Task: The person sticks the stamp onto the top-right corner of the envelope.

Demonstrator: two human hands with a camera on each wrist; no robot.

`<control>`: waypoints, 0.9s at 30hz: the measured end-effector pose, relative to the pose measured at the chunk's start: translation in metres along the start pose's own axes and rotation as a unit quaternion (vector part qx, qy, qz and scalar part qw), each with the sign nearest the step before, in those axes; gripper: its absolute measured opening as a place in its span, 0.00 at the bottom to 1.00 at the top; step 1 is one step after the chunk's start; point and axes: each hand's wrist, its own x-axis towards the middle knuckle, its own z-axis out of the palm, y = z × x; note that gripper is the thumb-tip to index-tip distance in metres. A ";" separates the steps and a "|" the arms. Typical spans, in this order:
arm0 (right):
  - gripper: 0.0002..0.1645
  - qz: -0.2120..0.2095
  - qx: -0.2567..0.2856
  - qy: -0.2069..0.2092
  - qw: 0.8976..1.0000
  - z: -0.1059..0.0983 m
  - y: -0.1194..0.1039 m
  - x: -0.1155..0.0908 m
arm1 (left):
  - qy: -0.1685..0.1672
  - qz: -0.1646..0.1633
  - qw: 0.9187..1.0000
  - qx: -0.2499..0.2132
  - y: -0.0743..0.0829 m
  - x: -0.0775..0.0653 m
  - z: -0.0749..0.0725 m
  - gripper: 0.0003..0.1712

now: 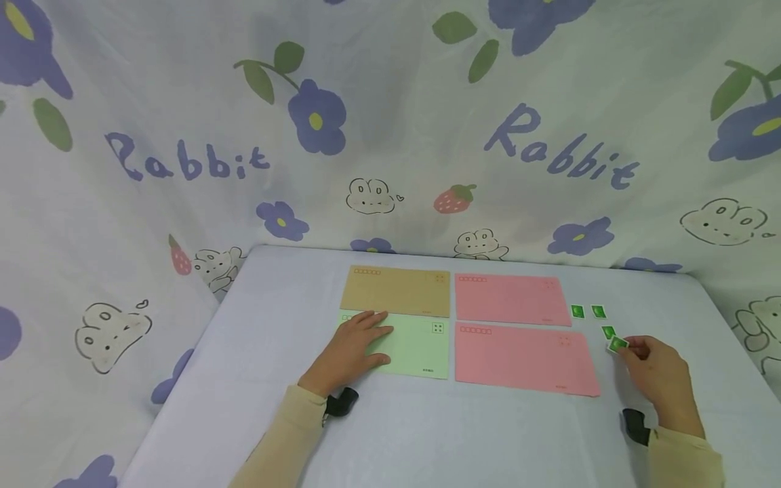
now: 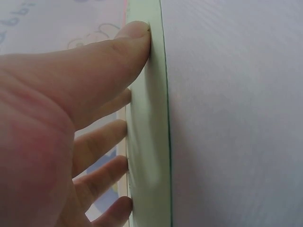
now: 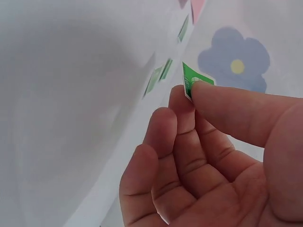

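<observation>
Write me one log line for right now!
left hand: touches green envelope | right hand: pinches green stamp | three stamps: on table

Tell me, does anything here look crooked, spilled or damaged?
Nothing looks spilled or torn; the four envelopes lie flat. Only the green stamp in the right grip looks slightly curved up close, perhaps just from being pinched.

The left hand (image 1: pixel 352 344) rests spread on the green envelope (image 1: pixel 417 347). Just right of the green envelope lies the near pink envelope (image 1: pixel 525 359); directly beyond the green envelope, a tan envelope (image 1: pixel 395 293); beyond the green envelope and to its right, the far pink envelope (image 1: pixel 512 299). Well to the green envelope's right, the right hand (image 1: pixel 662 376) pinches a green stamp (image 1: pixel 618 345) near three loose stamps (image 1: pixel 577 312) on the white table (image 1: pixel 464 434).
</observation>
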 end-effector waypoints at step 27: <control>0.26 -0.016 0.007 0.016 1.000 0.003 -0.026 -0.012 | 0.001 0.005 1.000 0.000 0.000 -0.001 -0.001 0.33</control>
